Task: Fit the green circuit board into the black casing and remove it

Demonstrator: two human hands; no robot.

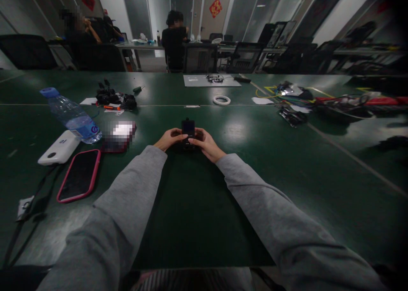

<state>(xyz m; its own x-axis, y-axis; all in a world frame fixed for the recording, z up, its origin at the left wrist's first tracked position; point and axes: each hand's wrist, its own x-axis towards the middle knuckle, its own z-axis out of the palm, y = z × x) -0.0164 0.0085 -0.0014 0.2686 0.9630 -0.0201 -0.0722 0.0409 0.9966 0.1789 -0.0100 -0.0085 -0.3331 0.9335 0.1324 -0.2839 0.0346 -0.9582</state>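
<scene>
A small black device with a dark screen (188, 126) stands upright on the green table, held from both sides. My left hand (170, 139) is closed on its left side, the thumb lying across the front below the screen. On the other side my right hand (205, 144) grips it too, its thumb also on the front face. The fingers behind the device are partly hidden. What kind of device it is, I cannot tell for sure.
To the left are a water bottle (75, 118), a white power bank (59, 148), a red-cased phone (79, 175) and black parts (114, 98). A tape roll (221, 100) lies beyond my hands. Tangled cables (338, 104) spread at right. People sit behind.
</scene>
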